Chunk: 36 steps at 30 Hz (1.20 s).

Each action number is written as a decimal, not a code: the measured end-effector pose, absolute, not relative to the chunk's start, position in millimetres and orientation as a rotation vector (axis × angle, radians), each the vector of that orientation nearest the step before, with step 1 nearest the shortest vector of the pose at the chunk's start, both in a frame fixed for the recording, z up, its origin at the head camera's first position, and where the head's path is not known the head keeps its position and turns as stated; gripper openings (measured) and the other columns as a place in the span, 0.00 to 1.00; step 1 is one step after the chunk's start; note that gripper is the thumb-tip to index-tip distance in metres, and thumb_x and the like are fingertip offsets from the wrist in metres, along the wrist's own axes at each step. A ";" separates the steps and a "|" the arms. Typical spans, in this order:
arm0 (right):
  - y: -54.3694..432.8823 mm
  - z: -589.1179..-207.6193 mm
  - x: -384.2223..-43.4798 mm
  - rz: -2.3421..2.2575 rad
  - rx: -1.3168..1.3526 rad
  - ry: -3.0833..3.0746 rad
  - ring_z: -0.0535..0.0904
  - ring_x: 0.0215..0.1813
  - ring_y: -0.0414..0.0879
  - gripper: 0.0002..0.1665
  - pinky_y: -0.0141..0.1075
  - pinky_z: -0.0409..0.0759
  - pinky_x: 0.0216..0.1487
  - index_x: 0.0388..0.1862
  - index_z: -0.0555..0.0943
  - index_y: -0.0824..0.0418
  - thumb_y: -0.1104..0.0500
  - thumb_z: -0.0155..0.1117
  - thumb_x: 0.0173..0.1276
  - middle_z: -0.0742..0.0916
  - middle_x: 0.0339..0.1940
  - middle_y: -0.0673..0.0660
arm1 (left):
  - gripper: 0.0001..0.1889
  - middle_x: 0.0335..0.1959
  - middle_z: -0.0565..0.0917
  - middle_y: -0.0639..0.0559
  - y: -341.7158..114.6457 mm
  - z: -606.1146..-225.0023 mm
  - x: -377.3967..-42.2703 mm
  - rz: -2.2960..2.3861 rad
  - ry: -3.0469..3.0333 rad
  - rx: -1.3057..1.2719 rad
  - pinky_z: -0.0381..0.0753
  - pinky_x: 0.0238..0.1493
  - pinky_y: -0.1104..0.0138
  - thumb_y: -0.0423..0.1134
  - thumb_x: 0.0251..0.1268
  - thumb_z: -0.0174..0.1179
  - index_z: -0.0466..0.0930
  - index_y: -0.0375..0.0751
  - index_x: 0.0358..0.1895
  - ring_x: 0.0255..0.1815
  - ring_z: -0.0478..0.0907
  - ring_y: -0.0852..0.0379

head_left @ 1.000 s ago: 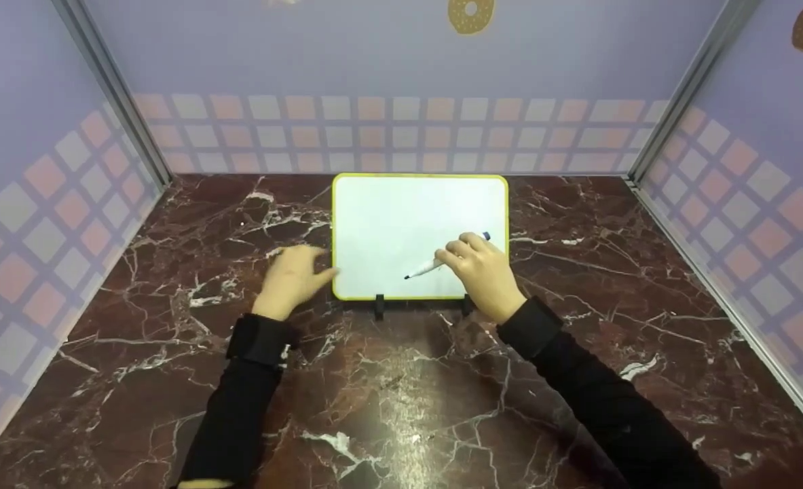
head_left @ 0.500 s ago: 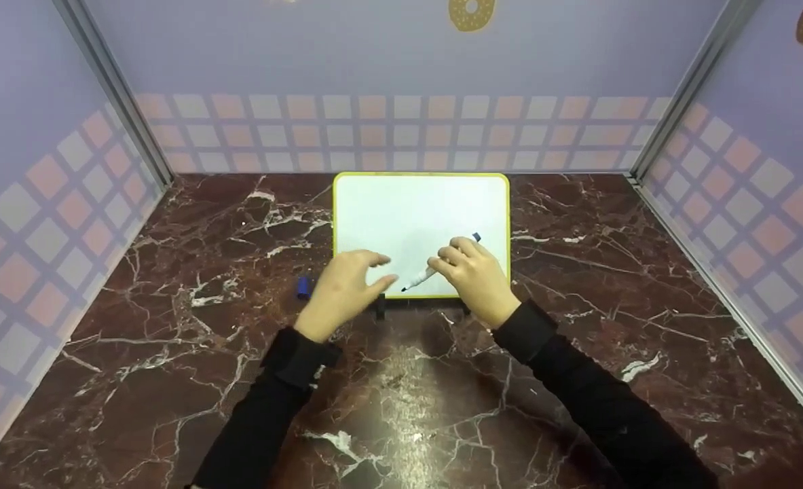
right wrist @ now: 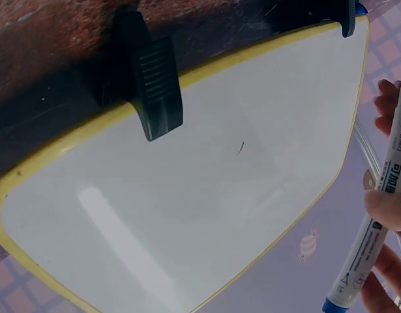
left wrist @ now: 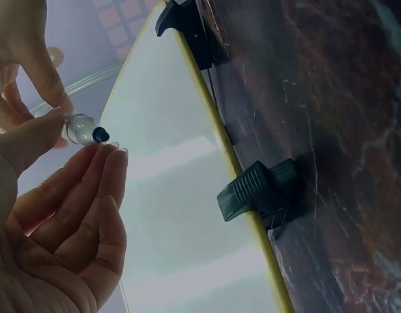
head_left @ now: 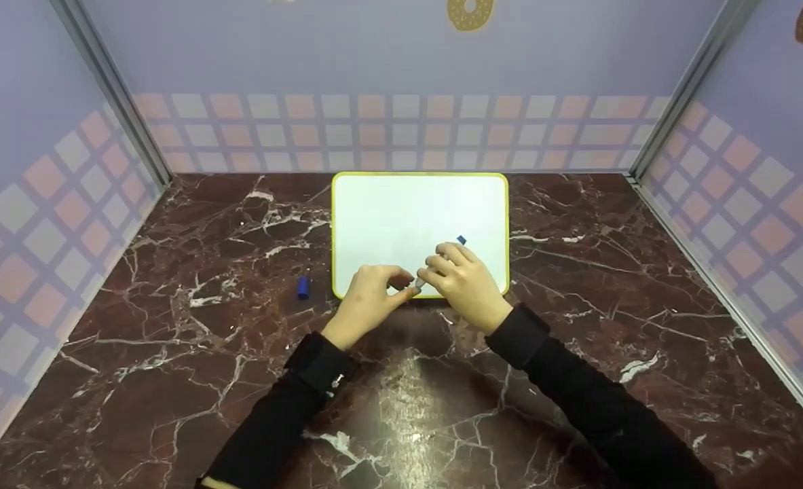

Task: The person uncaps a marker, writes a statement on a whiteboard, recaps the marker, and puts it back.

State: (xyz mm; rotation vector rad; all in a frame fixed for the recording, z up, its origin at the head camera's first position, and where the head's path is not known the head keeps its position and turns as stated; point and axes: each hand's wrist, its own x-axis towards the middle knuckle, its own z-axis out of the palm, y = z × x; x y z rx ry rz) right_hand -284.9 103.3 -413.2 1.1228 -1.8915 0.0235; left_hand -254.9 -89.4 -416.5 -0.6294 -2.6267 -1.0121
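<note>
A white whiteboard marker (right wrist: 366, 251) with a blue end is held between the thumb and fingers of my right hand (head_left: 470, 285), in front of the lower part of the board. Its dark bare tip shows in the left wrist view. Close to that tip, my left hand (head_left: 368, 299) pinches the marker with thumb and fingertips. A yellow-framed whiteboard (head_left: 401, 217) stands behind both hands. One short dark stroke (right wrist: 240, 147) is on its surface in the right wrist view. The blue cap (head_left: 303, 287) lies on the table, left of the board.
Black stand feet (left wrist: 249, 192) clip the board's lower edge. The dark marbled table (head_left: 170, 380) runs out to patterned side walls (head_left: 62, 197) and a back wall (head_left: 238, 61) with checkered squares.
My left hand has come from the board's left side across to the marker tip, having left the blue cap on the table. My right hand has shifted slightly left, the marker turning steeper.
</note>
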 end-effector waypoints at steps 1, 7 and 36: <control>103.0 -413.6 -285.0 0.019 1.126 -1.886 0.81 0.44 0.51 0.03 0.41 0.84 0.53 0.29 0.88 0.56 0.62 0.70 0.56 0.86 0.32 0.52 | 0.10 0.37 0.90 0.46 -89.2 -416.5 -254.8 -1.021 -2.629 -0.630 0.85 0.46 0.56 0.41 0.63 0.68 0.88 0.38 0.41 0.39 0.87 0.51; 101.6 -412.8 -283.5 0.021 1.146 -1.899 0.81 0.46 0.51 0.04 0.41 0.83 0.54 0.31 0.89 0.56 0.62 0.69 0.56 0.87 0.33 0.52 | 0.08 0.38 0.90 0.44 -88.8 -417.6 -256.6 -1.076 -2.634 -0.662 0.86 0.47 0.54 0.37 0.62 0.68 0.88 0.37 0.41 0.39 0.87 0.49; 114.4 -425.4 -297.8 1.728 0.765 -2.510 0.82 0.55 0.62 0.26 0.35 0.84 0.51 0.61 0.79 0.70 0.59 0.68 0.68 0.83 0.56 0.68 | 0.07 0.34 0.90 0.47 -91.8 -419.0 -258.4 -1.086 -2.499 -0.618 0.84 0.47 0.55 0.36 0.60 0.69 0.87 0.39 0.39 0.38 0.86 0.51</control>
